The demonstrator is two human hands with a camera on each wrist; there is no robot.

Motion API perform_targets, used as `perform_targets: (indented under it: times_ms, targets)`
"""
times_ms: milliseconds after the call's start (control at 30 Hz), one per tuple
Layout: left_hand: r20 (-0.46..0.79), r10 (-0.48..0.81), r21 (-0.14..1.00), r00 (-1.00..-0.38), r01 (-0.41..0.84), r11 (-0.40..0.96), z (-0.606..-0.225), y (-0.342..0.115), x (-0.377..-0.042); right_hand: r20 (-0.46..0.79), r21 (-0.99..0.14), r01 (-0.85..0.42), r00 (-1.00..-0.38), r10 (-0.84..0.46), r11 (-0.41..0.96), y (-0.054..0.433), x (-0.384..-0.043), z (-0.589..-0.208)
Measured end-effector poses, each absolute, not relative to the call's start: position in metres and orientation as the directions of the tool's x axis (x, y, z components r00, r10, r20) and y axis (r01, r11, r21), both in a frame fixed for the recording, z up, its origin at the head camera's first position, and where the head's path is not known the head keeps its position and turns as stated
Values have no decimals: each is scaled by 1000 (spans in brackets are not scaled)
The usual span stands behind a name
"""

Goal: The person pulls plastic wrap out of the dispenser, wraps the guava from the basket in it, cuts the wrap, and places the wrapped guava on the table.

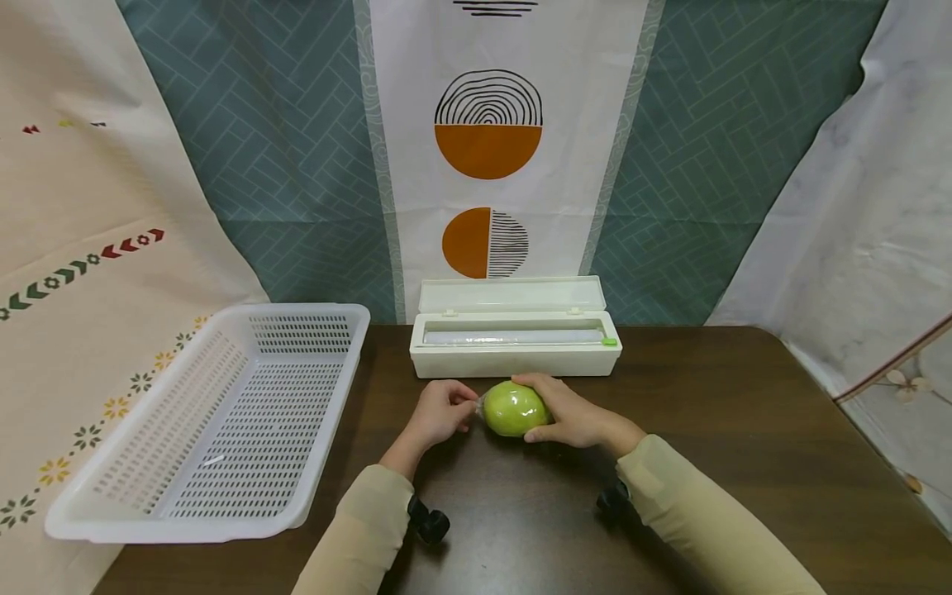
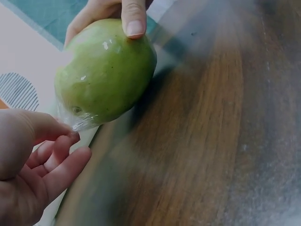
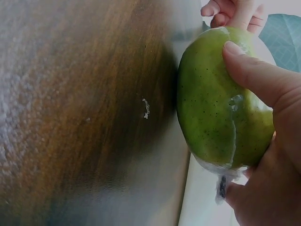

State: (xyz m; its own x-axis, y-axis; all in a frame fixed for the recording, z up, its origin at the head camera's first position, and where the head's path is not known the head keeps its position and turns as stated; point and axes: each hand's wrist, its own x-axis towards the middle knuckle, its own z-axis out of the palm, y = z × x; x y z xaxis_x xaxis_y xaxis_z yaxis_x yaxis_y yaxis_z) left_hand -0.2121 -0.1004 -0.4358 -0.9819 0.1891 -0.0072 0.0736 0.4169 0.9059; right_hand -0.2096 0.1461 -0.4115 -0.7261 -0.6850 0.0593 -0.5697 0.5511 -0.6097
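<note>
A green mango [image 1: 513,409], wrapped in clear cling film, is held low over the brown table in front of the film box. My right hand [image 1: 576,413] grips it from the right, thumb on the near side and fingers around the far side. With thumb and index finger, my left hand [image 1: 444,411] pinches a gathered end of the film [image 2: 82,123] at the mango's left end. In the right wrist view, a twisted tail of film [image 3: 222,186] sticks out at the other end, beside the right hand's fingers.
Behind the hands stands a white cling film box [image 1: 513,361], its lid up and a film roll inside, with a green slider at the right. A white perforated basket [image 1: 345,388] stands at the left. Patterned cloths [image 1: 312,165] hang behind the table [image 1: 706,397].
</note>
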Motion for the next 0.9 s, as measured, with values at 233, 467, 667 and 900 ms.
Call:
perform_targets:
  times_ms: [233,467,667,900]
  targets:
    - [157,174,817,-972,227,531,-438,-94,-208,59,-616,-555,-740,-670,559,146,-210,-414]
    - [254,162,744,-954,299,597,-438,-90,-204,79,-619,-552,-752,-655,559,147,-208,-415]
    - [111,200,857,-973,196,477,-438,-96,-204,77,-619,-548,-755,-651,563,146,-206,-413]
    - [-34,231,947,-972,43,317,-437,-103,-205,88,-615,-557,-753,-652,559,146,-206,-414]
